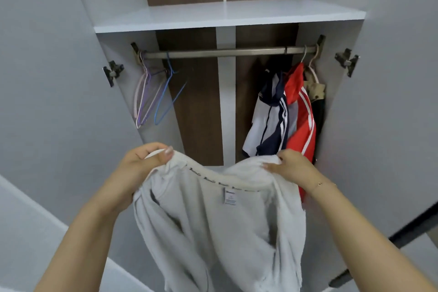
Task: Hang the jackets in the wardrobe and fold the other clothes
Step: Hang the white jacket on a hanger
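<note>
Both hands (142,161) grip white jacket (220,220).

1. This is a home, most likely a bedroom or dressing corner, seen at an open built-in wardrobe (227,92) with pale grey doors swung wide on metal hinges (113,73).
2. A metal hanging rail (225,51) spans the inside beneath a white shelf (227,16), with wood-brown back panels behind.
3. Empty wire hangers (154,95) in pink, purple and blue hang at the rail's left end.
4. Sports jackets (284,114) in navy-white and red hang at the right end.
</note>
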